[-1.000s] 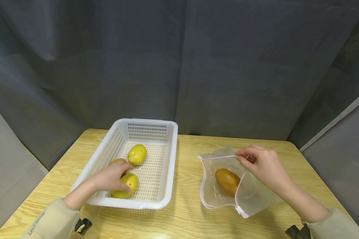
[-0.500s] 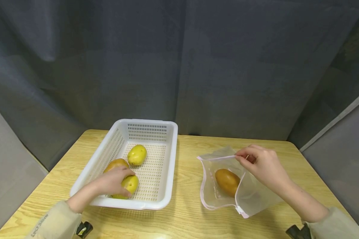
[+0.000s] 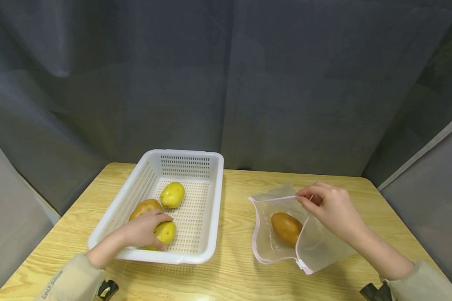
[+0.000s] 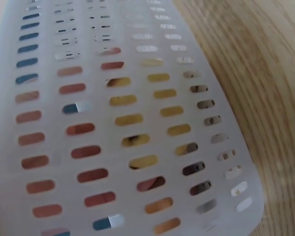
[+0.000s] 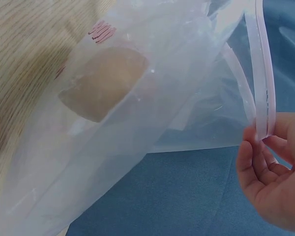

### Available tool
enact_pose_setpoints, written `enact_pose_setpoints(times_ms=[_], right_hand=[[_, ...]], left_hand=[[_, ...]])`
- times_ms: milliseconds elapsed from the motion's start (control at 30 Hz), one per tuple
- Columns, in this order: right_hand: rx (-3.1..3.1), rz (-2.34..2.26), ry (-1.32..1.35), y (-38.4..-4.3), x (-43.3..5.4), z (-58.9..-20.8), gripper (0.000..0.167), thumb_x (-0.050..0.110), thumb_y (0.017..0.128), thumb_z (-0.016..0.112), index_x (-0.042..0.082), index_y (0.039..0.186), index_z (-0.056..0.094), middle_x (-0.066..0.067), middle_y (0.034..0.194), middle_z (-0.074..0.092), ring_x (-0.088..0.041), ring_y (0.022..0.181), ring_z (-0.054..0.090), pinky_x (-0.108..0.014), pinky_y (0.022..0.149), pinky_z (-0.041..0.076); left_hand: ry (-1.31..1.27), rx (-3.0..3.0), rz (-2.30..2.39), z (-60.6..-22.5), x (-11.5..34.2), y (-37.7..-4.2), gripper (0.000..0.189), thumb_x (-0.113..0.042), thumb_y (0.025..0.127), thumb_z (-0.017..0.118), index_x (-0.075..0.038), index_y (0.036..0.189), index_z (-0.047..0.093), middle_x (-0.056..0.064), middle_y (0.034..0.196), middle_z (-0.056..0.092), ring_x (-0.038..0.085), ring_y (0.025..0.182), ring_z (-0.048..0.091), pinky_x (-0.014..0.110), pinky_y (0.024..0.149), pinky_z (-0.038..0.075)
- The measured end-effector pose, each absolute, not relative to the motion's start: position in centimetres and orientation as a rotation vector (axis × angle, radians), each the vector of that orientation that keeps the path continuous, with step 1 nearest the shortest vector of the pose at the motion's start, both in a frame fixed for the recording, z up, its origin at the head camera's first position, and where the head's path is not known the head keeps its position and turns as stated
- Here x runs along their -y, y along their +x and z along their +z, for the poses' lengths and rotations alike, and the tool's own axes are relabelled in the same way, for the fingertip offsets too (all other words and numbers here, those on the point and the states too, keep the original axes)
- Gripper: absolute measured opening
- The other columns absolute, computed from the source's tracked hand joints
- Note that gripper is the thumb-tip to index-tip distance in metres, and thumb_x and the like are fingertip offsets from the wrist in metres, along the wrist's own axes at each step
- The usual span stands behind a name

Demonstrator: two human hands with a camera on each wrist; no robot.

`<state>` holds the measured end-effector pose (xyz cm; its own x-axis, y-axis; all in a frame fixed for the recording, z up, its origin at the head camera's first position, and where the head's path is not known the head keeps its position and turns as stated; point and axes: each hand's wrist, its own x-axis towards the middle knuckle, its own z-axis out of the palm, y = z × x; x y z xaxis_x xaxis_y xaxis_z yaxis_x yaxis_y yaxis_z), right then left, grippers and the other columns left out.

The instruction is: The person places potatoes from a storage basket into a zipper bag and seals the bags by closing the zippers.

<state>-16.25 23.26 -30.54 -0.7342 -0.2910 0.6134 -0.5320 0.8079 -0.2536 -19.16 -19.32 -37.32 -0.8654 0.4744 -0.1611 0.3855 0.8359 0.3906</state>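
My left hand (image 3: 144, 229) reaches into the white plastic basket (image 3: 219, 179), fingers and thumb gripping opposite sides of a yellow potato-like oval (image 3: 166, 232) with small pits. Just beyond it lies a smooth orange-brown oval (image 3: 146, 206), and farther back another yellow potato-like oval (image 3: 172, 195). From the left wrist view, the slotted basket wall (image 4: 103, 162) mostly screens the hand. At the right, my right hand (image 3: 333, 207) pinches the pink-edged rim of a translucent zip bag (image 3: 324, 246) between thumb and fingertips, and the mouth gapes. Inside the bag rests an orange-brown oval (image 3: 286, 229).
Both containers stand on a light wood-grain table (image 3: 233, 225), basket left and bag right. A dark curtain (image 3: 226, 83) hangs behind the table's back edge. The bag's white slider (image 3: 302, 264) sits at the near corner of its mouth.
My left hand has shifted slightly nearer and rightward, off the orange-brown oval and over the near yellow one, which has moved a little to the right. The right hand and bag stay put.
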Motion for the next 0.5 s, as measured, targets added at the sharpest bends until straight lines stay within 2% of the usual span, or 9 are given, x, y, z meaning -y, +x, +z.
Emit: enact_pose_setpoints(times_ms=[500], right_hand=[[2.435,0.570,0.603,-16.14,-23.31,-30.38,0.011,0.006,0.072,0.074,0.014,0.076,0.069,0.010,0.069,0.059,0.004,0.053,0.047,-0.010,0.048,0.039]], left_hand=[[0.635,-2.762,0.546,-37.29,19.19,-19.06,0.075,-0.028,0.060,0.081,-0.004,0.125,0.052,0.020,0.131,0.045,0.041,0.120,0.041,0.057,0.098,0.032]])
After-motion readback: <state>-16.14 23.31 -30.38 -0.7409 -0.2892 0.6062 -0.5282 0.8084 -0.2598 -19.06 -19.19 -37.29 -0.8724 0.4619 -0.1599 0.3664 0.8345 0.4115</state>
